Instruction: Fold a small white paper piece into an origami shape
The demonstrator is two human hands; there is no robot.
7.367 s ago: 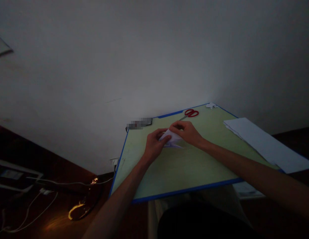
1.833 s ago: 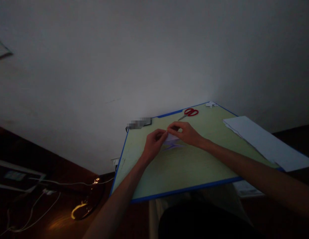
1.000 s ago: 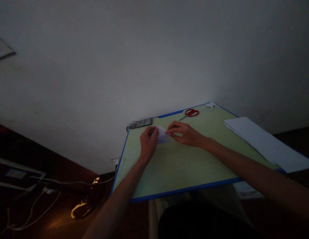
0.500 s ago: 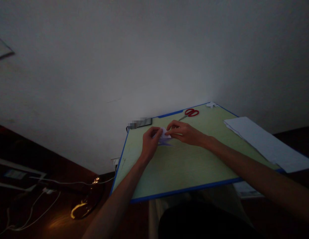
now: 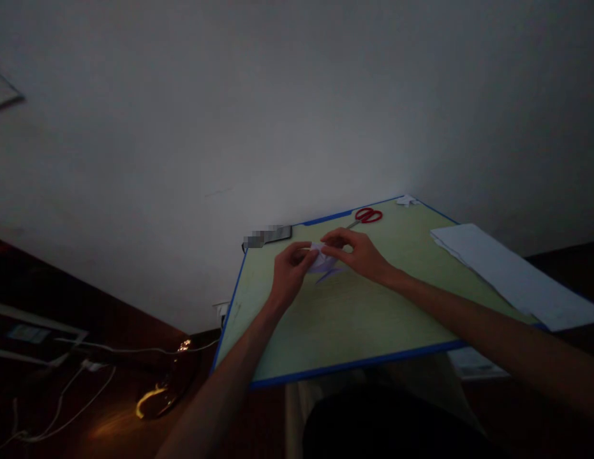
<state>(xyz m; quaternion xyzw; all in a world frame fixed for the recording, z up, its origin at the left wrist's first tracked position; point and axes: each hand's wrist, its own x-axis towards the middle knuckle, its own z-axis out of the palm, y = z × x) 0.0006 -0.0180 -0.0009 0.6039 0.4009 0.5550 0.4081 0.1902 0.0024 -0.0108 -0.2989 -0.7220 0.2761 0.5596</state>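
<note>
A small folded piece of white paper lies between both hands near the far side of a pale green board with a blue rim. My left hand pinches the paper's left end with curled fingers. My right hand pinches its right end from above, fingers pressed together. One pointed flap of the paper sticks out below the hands onto the board. The light is dim and the folds are hard to make out.
Red-handled scissors lie at the board's far edge, with a small paper scrap in the far corner. A stack of white sheets lies at the right. A dark flat object sits at the far left corner. Cables lie on the dark floor at left.
Over the last second both hands stayed on the paper and shifted slightly right; the pointed flap now shows below them. Earlier the paper was held a little further right and larger.
</note>
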